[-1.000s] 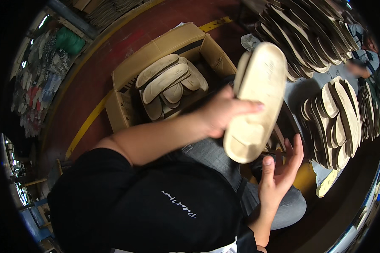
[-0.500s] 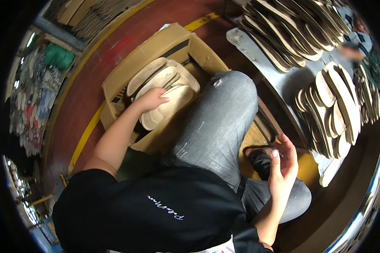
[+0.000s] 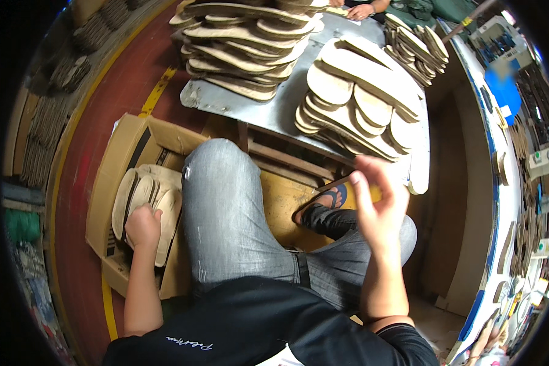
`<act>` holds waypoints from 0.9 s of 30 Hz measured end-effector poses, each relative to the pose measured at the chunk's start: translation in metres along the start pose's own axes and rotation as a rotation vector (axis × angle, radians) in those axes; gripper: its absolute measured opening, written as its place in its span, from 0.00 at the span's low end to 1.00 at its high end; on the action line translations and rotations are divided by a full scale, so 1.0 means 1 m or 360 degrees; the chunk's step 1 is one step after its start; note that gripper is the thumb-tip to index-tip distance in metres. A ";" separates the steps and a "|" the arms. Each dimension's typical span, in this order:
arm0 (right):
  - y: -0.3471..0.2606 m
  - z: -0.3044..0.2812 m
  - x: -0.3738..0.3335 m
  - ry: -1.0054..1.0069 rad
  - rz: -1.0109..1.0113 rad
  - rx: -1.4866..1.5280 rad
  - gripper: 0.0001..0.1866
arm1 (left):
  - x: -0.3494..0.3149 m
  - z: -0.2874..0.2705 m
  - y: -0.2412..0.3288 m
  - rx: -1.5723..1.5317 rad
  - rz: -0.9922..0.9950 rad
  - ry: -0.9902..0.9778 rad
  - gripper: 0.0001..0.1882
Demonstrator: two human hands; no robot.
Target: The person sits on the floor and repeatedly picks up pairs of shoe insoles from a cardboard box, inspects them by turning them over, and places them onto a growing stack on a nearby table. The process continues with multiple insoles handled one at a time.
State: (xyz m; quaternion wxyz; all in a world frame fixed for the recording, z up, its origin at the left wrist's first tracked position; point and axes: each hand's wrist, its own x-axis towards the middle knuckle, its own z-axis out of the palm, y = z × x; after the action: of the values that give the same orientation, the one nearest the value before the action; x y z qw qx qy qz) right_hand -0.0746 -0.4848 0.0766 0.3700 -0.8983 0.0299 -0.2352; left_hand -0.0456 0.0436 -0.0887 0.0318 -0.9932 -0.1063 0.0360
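Several beige sandal soles (image 3: 171, 205) lie overlapped in a cardboard box (image 3: 96, 210) at my left. My left hand (image 3: 143, 227) is among them, its fingers curled at the edge of a sole; the fingertips are partly hidden. My right hand (image 3: 381, 198) is raised over my bent leg, thumb and fingers apart, slightly blurred, with nothing in it. Just beyond it, a stack of sandal soles (image 3: 363, 91) rests on a metal table (image 3: 287, 113), near the front edge.
A taller pile of soles (image 3: 247, 46) stands on the table's left part, and another pile (image 3: 415, 49) farther right. At the far side show another person's hands (image 3: 361, 11). My sandalled foot (image 3: 329, 200) is below the table. A curved panel (image 3: 463, 177) bounds the right.
The view has turned to the right, bringing the table more into the middle. My left hand has curled its fingers at the soles. My right hand has moved toward the table's stack, still open.
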 end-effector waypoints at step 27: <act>0.090 -0.053 0.189 -0.0128 0.0154 -0.1065 0.57 | -0.040 -0.173 0.248 -0.1630 0.1604 0.0530 0.10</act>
State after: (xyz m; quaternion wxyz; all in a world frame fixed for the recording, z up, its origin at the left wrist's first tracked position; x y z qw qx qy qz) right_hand 0.0804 -0.6272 0.1236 0.0663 -0.9760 0.1333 -0.1589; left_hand -0.0191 -0.2169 0.0683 -0.4405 -0.8043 0.3656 -0.1592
